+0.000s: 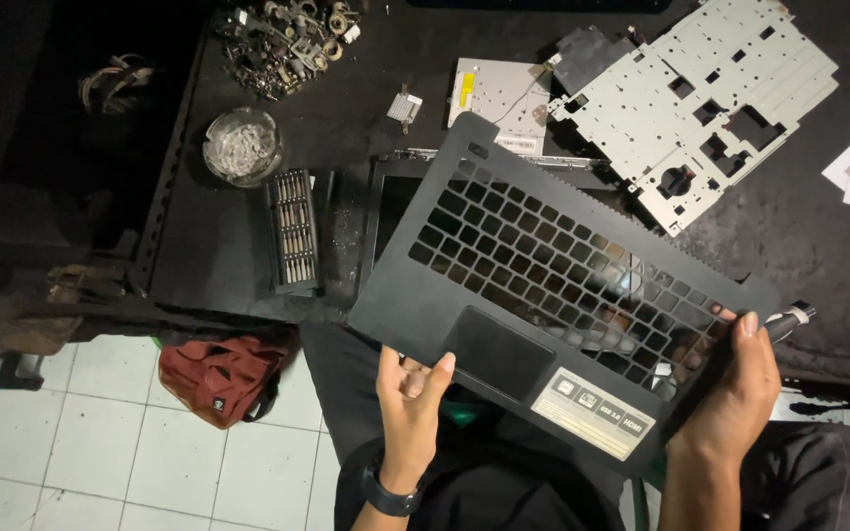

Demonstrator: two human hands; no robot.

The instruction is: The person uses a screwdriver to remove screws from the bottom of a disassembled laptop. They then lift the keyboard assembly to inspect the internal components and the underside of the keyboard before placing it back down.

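Hands hold a dark laptop palmrest frame (pixel 553 295) — left hand (pixel 413 398) pinching its front edge, right hand (pixel 730 393) gripping the corner plus a screwdriver (pixel 789 318).

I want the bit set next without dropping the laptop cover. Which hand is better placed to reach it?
Probably the left hand: it only supports the keyboard cover at the near edge and is nearer the bit set. The right hand also holds a screwdriver.

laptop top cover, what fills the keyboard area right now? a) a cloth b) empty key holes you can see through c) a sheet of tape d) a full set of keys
b: the laptop top cover, held up by the left hand and the right hand, shows rows of open key holes with no keys in them.
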